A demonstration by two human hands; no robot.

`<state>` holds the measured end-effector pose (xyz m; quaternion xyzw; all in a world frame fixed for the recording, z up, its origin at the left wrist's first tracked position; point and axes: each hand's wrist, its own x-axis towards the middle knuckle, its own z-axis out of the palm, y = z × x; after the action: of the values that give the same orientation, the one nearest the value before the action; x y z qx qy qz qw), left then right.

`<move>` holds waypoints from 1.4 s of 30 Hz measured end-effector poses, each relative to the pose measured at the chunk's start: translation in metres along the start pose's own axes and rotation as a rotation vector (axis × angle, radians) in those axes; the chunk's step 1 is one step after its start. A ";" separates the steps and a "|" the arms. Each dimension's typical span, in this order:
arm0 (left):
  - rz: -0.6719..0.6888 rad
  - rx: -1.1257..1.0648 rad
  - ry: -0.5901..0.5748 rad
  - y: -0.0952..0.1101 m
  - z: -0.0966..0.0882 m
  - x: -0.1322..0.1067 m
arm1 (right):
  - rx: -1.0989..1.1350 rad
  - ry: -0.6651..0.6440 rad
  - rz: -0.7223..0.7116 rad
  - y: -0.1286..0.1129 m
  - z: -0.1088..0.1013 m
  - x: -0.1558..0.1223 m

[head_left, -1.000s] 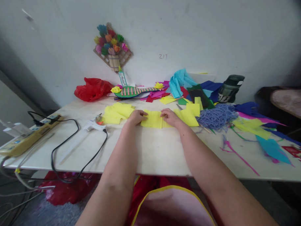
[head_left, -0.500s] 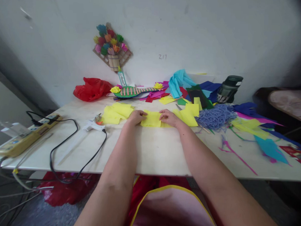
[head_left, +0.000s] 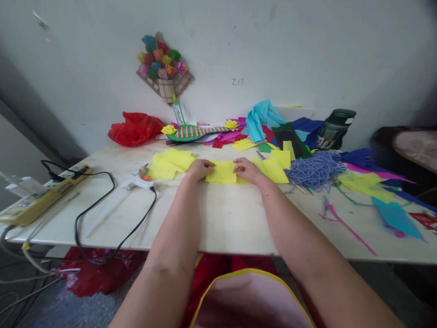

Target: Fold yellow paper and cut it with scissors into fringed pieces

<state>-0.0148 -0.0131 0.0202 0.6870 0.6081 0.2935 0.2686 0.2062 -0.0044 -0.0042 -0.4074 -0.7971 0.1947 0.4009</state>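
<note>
A small piece of yellow crepe paper (head_left: 224, 173) lies between my two hands near the middle of the table. My left hand (head_left: 200, 170) pinches its left edge, fingers curled and closed. At the opposite edge, the fingers and thumb of my right hand (head_left: 247, 170) close on the same piece. Left of my left hand spreads a loose stack of yellow crepe paper (head_left: 170, 163). More yellow sheets (head_left: 276, 165) lie just beyond and right of my right hand, with the tip of a grey tool beside them.
To the left are a white glue gun (head_left: 135, 181) with a black cord and a yellow power strip (head_left: 41, 200). A tangle of purple-blue crinkled strands (head_left: 316, 170) sits at right, before a dark green bottle (head_left: 336, 130). A red plastic bag (head_left: 133, 129) lies at the back.
The view has shifted very slightly. Both hands keep nearly the same pinch on the yellow crepe paper.
</note>
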 end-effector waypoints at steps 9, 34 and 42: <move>0.012 0.074 0.004 0.004 -0.003 -0.001 | -0.057 -0.009 0.023 0.000 0.001 0.002; 0.014 0.089 0.059 0.002 -0.001 0.001 | -0.064 0.017 0.020 0.005 0.004 0.002; -0.073 0.144 0.078 0.008 -0.002 -0.001 | -0.039 0.016 0.028 0.002 0.004 0.002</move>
<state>-0.0110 -0.0152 0.0269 0.6700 0.6622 0.2658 0.2050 0.2035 -0.0019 -0.0067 -0.4279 -0.7916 0.1815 0.3967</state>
